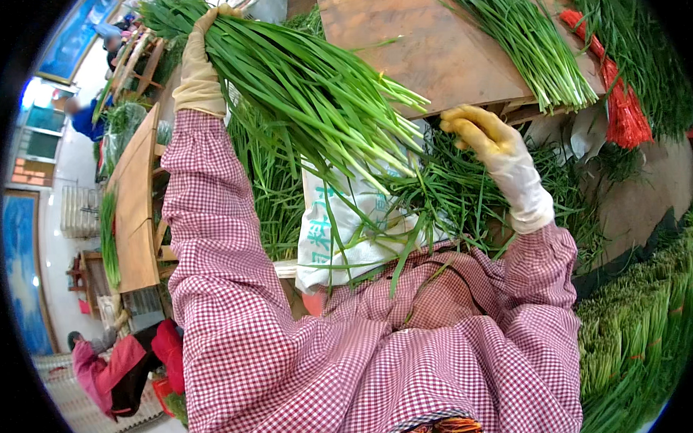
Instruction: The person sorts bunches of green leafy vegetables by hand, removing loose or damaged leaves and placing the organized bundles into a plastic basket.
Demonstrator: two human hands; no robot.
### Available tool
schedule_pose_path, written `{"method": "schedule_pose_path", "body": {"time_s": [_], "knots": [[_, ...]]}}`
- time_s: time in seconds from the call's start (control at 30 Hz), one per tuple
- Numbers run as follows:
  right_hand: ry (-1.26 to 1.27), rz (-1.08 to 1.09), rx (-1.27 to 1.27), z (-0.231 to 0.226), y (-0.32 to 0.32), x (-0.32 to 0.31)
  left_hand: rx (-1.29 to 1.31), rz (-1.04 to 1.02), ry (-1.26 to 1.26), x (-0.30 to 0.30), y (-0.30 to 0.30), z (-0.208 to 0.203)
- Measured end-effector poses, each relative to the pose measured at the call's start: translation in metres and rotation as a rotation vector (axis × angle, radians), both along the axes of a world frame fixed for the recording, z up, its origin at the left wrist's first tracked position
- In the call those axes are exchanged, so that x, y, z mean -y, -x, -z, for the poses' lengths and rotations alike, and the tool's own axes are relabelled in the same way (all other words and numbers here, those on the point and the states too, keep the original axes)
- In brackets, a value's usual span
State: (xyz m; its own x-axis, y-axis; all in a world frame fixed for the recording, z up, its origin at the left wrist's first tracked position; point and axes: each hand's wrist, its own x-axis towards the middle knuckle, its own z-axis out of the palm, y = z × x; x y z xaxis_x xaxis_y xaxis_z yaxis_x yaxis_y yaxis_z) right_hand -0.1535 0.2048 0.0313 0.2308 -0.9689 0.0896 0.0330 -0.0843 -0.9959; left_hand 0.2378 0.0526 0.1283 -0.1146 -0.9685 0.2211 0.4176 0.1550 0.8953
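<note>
A large bunch of garlic chives (pixel 303 77) slants across the upper middle, pale cut ends pointing down and right. My gloved left hand (pixel 203 42) is closed around its leafy part at upper left. My right hand (pixel 490 135), in a stained whitish glove, hangs near the front edge of the wooden board (pixel 398 50). Its fingers are loosely bent and partly stretched, with nothing visible in them. Below it, loose chive leaves (pixel 460 186) lie in a heap over a white printed sack (pixel 324 236) by my lap.
Another chive bundle (pixel 520 50) lies on the board's right. Beside it hang red ties (pixel 621 92). Stacked chive bundles (pixel 647 313) fill the lower right. At left stand another wooden table (pixel 136 208) and a person in pink (pixel 108 370); a person in blue (pixel 87 119) is farther back.
</note>
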Motion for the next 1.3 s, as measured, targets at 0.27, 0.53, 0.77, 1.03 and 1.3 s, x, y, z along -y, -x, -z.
{"method": "schedule_pose_path", "body": {"time_s": [0.27, 0.53, 0.77, 1.03, 1.3], "knots": [[0.175, -0.032, -0.057, -0.019, -0.058, 0.023, -0.192, 0.079, -0.020, -0.032, 0.041, -0.036], [0.089, 0.036, 0.109, -0.002, -0.068, 0.021, -0.151, 0.104, 0.060, -0.043, 0.046, -0.038], [-0.334, -0.277, 0.706, 0.011, -0.035, 0.022, -0.188, 0.006, 0.049, -0.050, 0.031, -0.033], [-0.488, 0.292, 0.950, 0.118, 0.030, -0.018, -0.259, 0.132, 0.003, -0.058, 0.029, -0.036], [-0.127, 0.089, 0.189, 0.004, -0.012, 0.017, -0.203, 0.178, 0.010, -0.057, 0.053, -0.043]]}}
